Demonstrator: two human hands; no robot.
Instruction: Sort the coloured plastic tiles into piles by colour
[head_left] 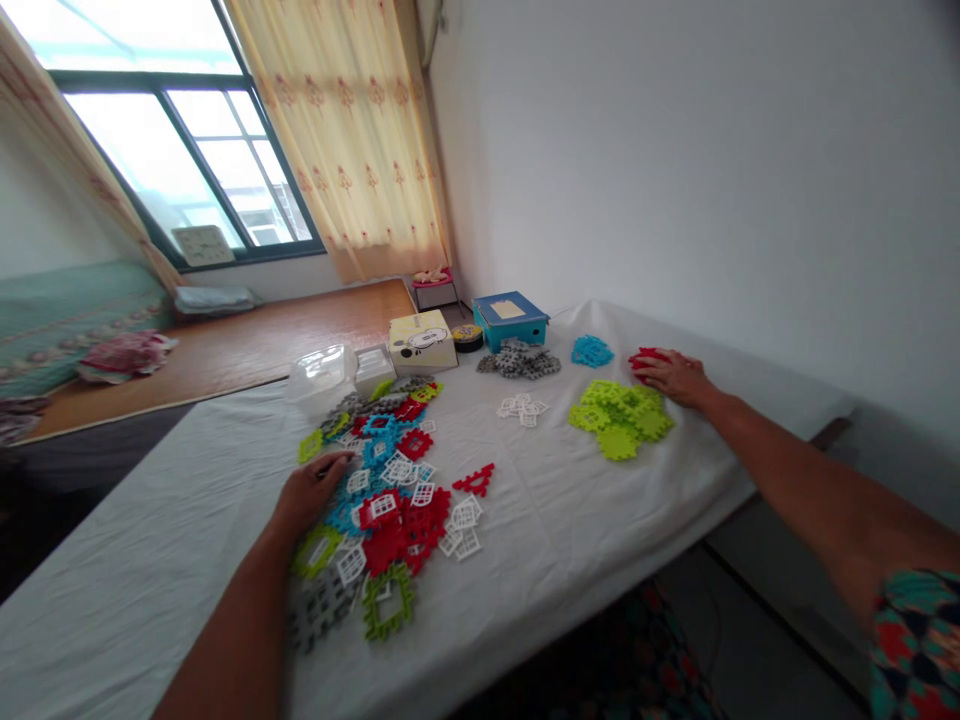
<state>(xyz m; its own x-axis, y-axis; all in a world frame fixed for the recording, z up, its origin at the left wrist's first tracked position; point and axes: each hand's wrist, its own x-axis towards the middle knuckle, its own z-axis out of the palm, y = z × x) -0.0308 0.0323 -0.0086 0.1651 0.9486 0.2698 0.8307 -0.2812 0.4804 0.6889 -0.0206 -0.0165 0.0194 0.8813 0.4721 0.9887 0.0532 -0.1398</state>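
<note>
My left hand [313, 487] rests at the left edge of a mixed pile of interlocking plastic building pieces, its fingers loosely bent with a gap by the thumb; I see nothing held. Blue pieces [380, 440], red pieces [386, 548] and white lattice window pieces [401, 468] overlap beside it. Far to the right, my right hand [679, 378] is closed over red building pieces [646, 360], its fingers partly covering them. Lime green pieces [622, 415] lie heaped just in front of that hand, and a small blue heap [592, 350] is left of it.
Grey pieces [519, 360] and white window pieces [523, 409] form separate heaps mid-table. Behind them stand a blue box [510, 322], a yellow box [424, 342], a round dark tin [468, 338] and a clear plastic container [324, 377]. A white cloth [555, 520] covers the table against the wall.
</note>
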